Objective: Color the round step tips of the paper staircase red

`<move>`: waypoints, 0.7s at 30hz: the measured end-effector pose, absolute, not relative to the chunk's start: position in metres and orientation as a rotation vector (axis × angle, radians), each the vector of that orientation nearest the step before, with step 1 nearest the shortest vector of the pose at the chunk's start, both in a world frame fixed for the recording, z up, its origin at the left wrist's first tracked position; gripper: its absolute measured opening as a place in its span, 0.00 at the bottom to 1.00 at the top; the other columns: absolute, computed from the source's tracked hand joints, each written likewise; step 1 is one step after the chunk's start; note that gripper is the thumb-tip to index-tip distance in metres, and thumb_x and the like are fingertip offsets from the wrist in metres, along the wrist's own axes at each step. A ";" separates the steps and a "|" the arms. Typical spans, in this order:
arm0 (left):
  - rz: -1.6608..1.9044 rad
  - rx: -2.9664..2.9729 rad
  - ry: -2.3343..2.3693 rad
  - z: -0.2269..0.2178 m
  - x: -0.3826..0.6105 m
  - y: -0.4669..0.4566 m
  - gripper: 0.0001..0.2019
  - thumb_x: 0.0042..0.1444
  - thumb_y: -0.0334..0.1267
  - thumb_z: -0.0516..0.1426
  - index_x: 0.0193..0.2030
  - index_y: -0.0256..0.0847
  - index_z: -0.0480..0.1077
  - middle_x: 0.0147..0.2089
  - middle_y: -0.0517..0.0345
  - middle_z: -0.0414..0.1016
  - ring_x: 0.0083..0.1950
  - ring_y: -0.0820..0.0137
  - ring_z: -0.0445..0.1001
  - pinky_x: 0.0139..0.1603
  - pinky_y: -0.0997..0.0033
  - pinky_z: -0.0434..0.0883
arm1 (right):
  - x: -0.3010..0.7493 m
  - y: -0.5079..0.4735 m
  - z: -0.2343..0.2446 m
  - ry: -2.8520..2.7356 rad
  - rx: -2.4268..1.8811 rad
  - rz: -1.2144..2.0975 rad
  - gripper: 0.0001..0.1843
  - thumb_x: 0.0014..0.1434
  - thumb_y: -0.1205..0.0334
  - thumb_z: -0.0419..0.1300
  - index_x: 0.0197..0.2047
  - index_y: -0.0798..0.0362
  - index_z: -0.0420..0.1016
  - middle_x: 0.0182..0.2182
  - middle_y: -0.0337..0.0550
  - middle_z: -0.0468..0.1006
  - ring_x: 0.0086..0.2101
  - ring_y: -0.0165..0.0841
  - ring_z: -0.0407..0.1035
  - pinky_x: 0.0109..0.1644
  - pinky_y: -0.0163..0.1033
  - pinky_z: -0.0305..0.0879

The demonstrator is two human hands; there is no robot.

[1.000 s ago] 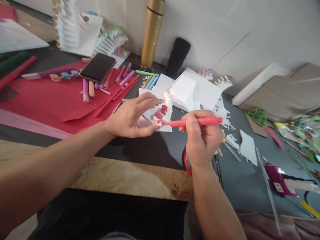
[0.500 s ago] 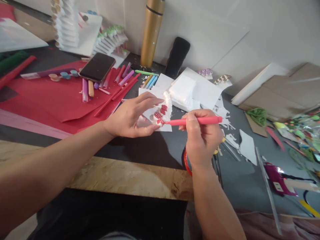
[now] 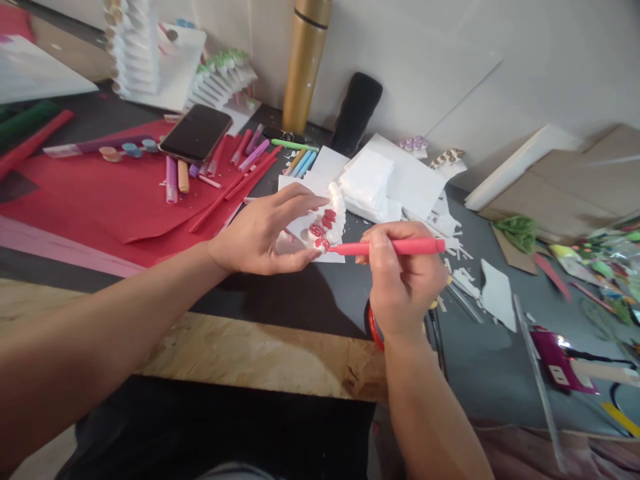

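Note:
My left hand [image 3: 265,230] is closed around a small white foam piece [image 3: 330,217] with a scalloped edge and red-coloured dots along it, held just above the dark grey table [image 3: 310,300]. My right hand [image 3: 403,280] grips a red marker [image 3: 395,247] that lies almost level, its tip touching the lowest red dot on the foam piece. Under the foam piece lie white paper sheets [image 3: 313,180].
Red paper sheets [image 3: 105,193], a black phone [image 3: 196,133] and several loose markers [image 3: 235,157] lie at the left. A gold flask [image 3: 305,63] and a black case [image 3: 356,113] stand by the wall. White scraps [image 3: 495,293], a red tape roll [image 3: 373,327] and cardboard [image 3: 575,180] sit at the right.
Almost nothing differs: the marker tip stays on the lowest red dot, and my right hand has shifted only slightly.

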State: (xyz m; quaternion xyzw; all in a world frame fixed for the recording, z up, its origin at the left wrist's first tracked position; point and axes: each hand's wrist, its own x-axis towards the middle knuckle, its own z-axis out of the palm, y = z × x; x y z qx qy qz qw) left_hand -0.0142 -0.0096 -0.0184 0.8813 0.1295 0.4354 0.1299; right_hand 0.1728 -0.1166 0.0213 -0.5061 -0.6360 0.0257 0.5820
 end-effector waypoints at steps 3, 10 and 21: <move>1.261 2.558 0.385 -0.019 -0.014 -0.009 0.32 0.52 0.47 0.63 0.64 0.42 0.64 0.56 0.42 0.73 0.54 0.56 0.74 0.51 0.54 0.75 | 0.173 -0.117 0.021 -1.485 -1.180 0.058 0.08 0.63 0.61 0.56 0.33 0.50 0.73 0.28 0.35 0.74 0.26 0.26 0.69 0.33 0.39 0.67; 1.263 2.550 0.392 -0.020 -0.014 -0.010 0.32 0.52 0.47 0.63 0.64 0.43 0.64 0.56 0.43 0.73 0.53 0.57 0.75 0.51 0.54 0.76 | 0.174 -0.115 0.021 -1.477 -1.202 0.039 0.08 0.63 0.60 0.56 0.32 0.50 0.73 0.28 0.35 0.74 0.26 0.26 0.69 0.32 0.39 0.67; 1.270 2.559 0.379 -0.019 -0.015 -0.009 0.33 0.52 0.46 0.63 0.64 0.40 0.64 0.55 0.41 0.73 0.53 0.57 0.75 0.50 0.56 0.76 | 0.173 -0.116 0.021 -1.465 -1.184 0.034 0.09 0.63 0.60 0.56 0.32 0.51 0.73 0.28 0.35 0.74 0.26 0.26 0.69 0.32 0.39 0.67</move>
